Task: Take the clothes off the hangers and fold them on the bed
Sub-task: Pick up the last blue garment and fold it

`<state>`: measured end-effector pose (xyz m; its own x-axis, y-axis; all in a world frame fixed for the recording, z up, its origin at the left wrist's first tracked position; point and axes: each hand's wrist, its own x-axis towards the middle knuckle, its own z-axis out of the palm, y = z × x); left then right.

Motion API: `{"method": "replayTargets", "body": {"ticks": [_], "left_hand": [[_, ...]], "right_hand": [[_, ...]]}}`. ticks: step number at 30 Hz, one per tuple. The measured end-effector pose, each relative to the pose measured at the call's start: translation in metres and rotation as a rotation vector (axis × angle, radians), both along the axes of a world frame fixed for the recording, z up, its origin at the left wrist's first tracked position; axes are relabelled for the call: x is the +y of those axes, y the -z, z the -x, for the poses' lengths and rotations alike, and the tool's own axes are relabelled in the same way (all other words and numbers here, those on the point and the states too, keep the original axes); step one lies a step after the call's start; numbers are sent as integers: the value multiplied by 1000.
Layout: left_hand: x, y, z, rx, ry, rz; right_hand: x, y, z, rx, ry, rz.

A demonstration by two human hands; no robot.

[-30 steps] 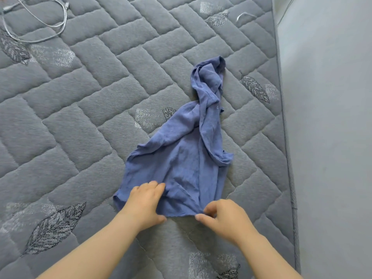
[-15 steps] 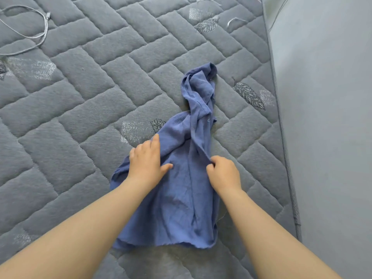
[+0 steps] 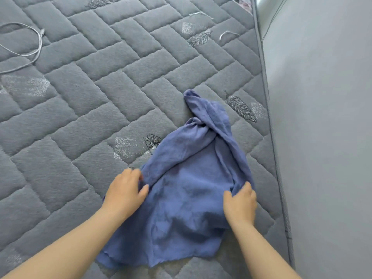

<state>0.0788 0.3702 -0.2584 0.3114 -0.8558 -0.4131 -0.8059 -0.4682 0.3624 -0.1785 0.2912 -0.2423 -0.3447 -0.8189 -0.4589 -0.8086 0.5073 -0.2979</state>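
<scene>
The person's left hand (image 3: 125,190) sits at the left edge of a blue garment (image 3: 187,188). Its fingers curl round that edge and its thumb lies on top of the cloth, so it pinches the fabric between them. The right hand (image 3: 240,202) is at the opposite edge. Its fingers are bent into a bunched fold there and its thumb reaches inward over the cloth, gripping the fold. Both hands are slightly blurred, and both bare forearms run back toward the bottom of the view.

Between the two hands the blue garment lies fairly flat, though creased, on the bed (image 3: 80,117). Nearer the person than the hands, its hem ends in an uneven, wavy line. Beyond the hands it narrows and twists into a rope-like bundle, which ends in a rounded tip past the right hand.

The bed carries a grey quilted cover stitched in a brick pattern. A dark leaf print (image 3: 240,106) lies just to the right of the twisted tip. Far beyond the left hand and well out to its left, a thin pale cable (image 3: 39,47) loops on the cover. To the right of the right hand, past the edge of the bed, stands a plain grey wall (image 3: 322,137).
</scene>
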Motion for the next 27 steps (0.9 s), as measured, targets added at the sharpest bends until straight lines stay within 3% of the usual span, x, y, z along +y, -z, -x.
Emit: {"method": "replayTargets", "body": {"ticks": [3, 9, 14, 17, 19, 21, 24, 27], "left_hand": [[-40, -2, 12, -15, 52, 79], [-125, 14, 50, 99, -44, 90], [-163, 28, 42, 272, -245, 191], [-150, 33, 18, 336, -447, 255], [-137, 33, 0, 285, -550, 237], [-127, 33, -14, 233, -559, 164], [-120, 31, -24, 317, -574, 121], [-119, 27, -27, 538, -623, 195]], "right_hand": [[-26, 4, -21, -12, -294, 61], [-95, 20, -45, 21, -484, 189], [-148, 31, -51, -51, -274, 240], [-156, 29, -32, -66, 91, 251], [-157, 26, -13, -159, 396, 125], [-150, 27, -3, -247, 551, 6], [-137, 29, -3, -311, 541, -25], [-118, 27, -16, -159, 248, 297]]}}
